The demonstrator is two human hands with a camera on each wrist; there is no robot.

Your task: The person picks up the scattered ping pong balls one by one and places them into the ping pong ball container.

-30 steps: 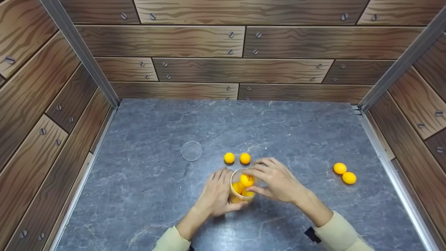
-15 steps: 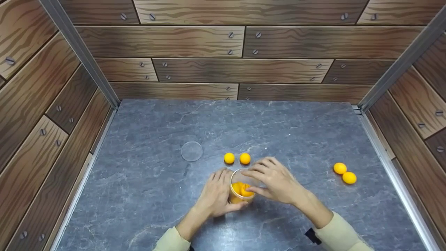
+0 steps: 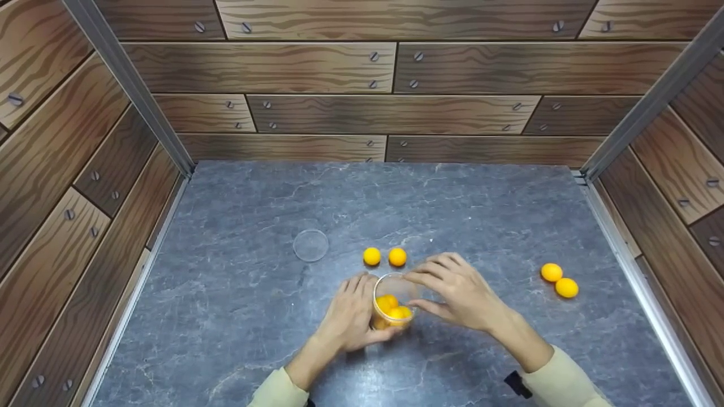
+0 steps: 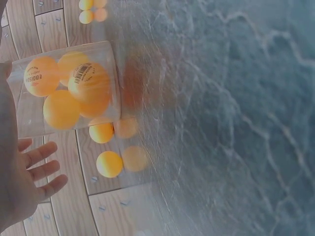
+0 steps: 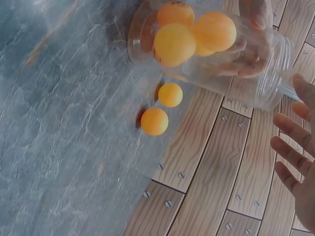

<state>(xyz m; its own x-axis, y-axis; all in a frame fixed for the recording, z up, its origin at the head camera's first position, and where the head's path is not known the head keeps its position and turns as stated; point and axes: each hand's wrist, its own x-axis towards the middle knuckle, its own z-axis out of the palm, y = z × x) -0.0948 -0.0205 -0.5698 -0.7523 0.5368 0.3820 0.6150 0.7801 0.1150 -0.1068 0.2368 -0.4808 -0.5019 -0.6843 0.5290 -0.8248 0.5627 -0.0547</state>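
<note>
A clear plastic jar (image 3: 394, 294) stands upright on the table, its top uncovered, with several orange ping-pong balls (image 4: 61, 109) at the bottom. My left hand (image 3: 352, 316) steadies it from the left, thumb along the near side and fingers toward the far side. Over the jar's right rim, my right hand (image 3: 461, 291) hovers with its fingers spread and no ball between them. In the right wrist view the right hand (image 5: 300, 147) shows close by the jar's threaded mouth (image 5: 275, 73).
Two orange balls (image 3: 371, 256) rest on the table just beyond the jar. Another pair of balls (image 3: 567, 288) lies far to the right. A clear round lid (image 3: 311, 245) is flat at the left. Wood-patterned walls (image 3: 317, 68) enclose the back and sides.
My right hand has let go of an orange ball, which dropped onto the others inside the jar. That hand then drew slightly right. The left hand stays put on the jar.
</note>
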